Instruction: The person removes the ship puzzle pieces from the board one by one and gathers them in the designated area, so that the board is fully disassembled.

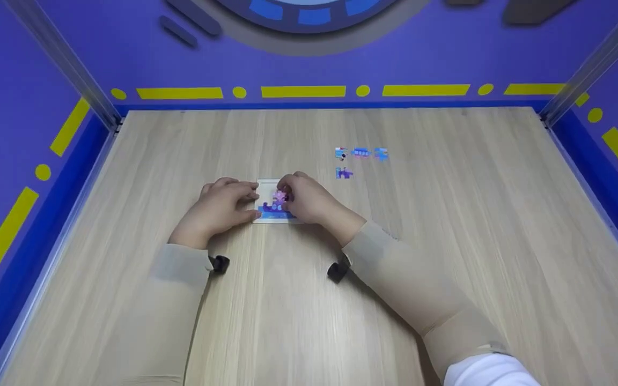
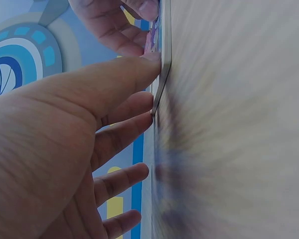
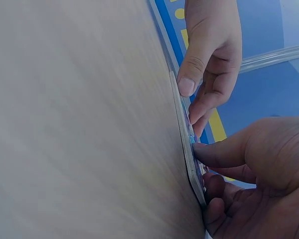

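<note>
A small jigsaw tray with a pale rim lies flat on the table. Blue and purple pieces fill its lower part, with a pink puzzle piece above them. My left hand rests at the tray's left side, thumb at the lower corner; its fingers are fairly straight in the left wrist view. From the right, my right hand reaches over the tray and pinches the pink piece between thumb and fingers. That hand hides the tray's right part. In the right wrist view the right thumb lies low over the tray.
Several loose puzzle pieces lie behind and right of the tray: a top row with a blue-and-pink piece, and a purple piece below. Purple walls border the wooden table at the back and sides.
</note>
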{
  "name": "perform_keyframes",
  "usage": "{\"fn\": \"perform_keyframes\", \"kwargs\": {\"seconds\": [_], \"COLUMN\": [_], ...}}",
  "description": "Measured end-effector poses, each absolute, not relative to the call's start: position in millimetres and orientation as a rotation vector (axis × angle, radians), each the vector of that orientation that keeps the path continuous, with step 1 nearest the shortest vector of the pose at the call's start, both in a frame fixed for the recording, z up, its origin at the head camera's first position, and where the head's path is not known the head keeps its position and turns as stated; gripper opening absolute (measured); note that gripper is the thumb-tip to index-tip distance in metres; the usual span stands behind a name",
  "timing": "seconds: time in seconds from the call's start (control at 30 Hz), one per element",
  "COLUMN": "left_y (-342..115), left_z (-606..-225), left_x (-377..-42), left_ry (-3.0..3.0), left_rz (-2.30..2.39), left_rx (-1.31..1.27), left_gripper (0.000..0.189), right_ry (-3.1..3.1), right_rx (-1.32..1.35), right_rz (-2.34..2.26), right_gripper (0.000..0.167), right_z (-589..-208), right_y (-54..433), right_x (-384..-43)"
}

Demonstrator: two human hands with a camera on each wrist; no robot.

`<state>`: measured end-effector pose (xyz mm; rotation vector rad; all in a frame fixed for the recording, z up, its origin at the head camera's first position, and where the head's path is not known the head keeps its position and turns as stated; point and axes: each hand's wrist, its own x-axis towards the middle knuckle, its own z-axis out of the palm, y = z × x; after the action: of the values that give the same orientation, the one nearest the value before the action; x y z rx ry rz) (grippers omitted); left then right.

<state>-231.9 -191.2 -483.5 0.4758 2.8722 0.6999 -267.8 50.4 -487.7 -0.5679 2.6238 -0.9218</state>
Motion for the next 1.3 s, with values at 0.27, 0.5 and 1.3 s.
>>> {"fn": "perform_keyframes", "kwargs": {"seconds": [0.27,0.5,1.3], "left_y": [-190.9,-190.7,-191.2], "left_z": [-483.7,-486.4,-485.2], "left_x": [-231.8,-230.2,-232.9], "left_ry": [2.861,2.862,2.865], "left_rz": [0.698,0.696,0.697], "left_rx": [0.462,0.452,0.447], "left_gripper": [0.047,0.048,0.047], "right_ry": [2.624,2.636,2.66], "right_rx": [-0.601,-0.647,-0.755], "right_rz": [-0.987,-1.021,-1.011], "right_gripper": [0.038,0.038,0.04], "right_z": [-491.8,-498.2,-497.0], "right_y": [53.0,55.8,60.7], "right_x": [-266.4,-267.5,-271.1]}}
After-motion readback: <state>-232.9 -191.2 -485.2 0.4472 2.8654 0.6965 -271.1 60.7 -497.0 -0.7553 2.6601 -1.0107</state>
